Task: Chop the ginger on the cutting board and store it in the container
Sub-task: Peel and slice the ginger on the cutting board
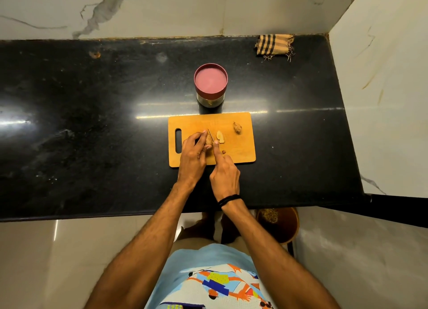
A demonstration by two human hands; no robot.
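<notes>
Chopping's under way on the cutting board (240, 151): left hand (193, 154) pinches the ginger (209, 141), right hand (225, 175) grips the knife (209, 134), forefinger extended, and next comes a clean downward slice clear of those fingertips, with the container (210, 82) lidded behind.

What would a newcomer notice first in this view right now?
The orange cutting board stands out against the black countertop. On it the left hand holds a ginger piece while the right hand sets a thin knife against it. Just behind the board stands the pink-lidded container, closed, and a striped cloth lies at the far right corner.
</notes>
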